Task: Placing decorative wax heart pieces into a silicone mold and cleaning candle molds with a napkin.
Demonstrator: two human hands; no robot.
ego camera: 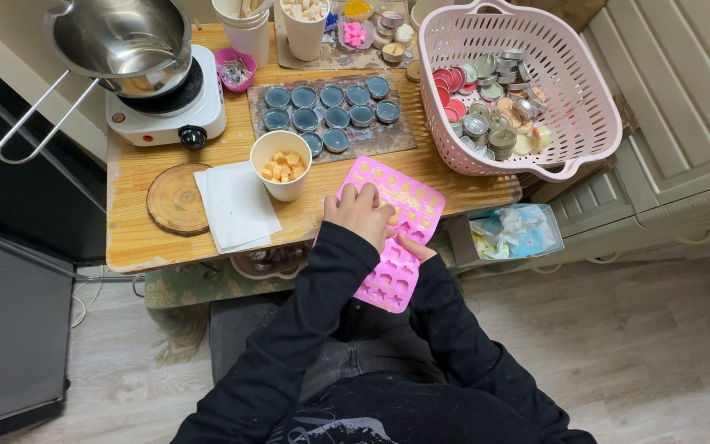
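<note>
Both hands are on the pink silicone mold (pixel 400 238), which hangs half off the near edge of the wooden bench (pixel 149 238) and tilts down toward the person's lap. The left hand (pixel 361 212) sits on top of it, fingers curled down and pressing on the mold's upper face. The right hand (pixel 415 247) is mostly tucked under the mold, so only a bit of it shows at the edge; looks like it's gripping from below, but I can't really tell how the fingers are set.

Just left of the mold there's a white paper cup (pixel 282 164) with little orange-yellow cubes in it, and next to that a folded white napkin (pixel 236 205) and a round wood coaster (pixel 176 199). Farther back is a tray of small tins with blue-grey fill (pixel 330 111). Far left is a white hot plate (pixel 170 111) with a steel pot (pixel 121 37) on it. On the right, a pink plastic basket (pixel 585 123) holds lots of small round tins.
</note>
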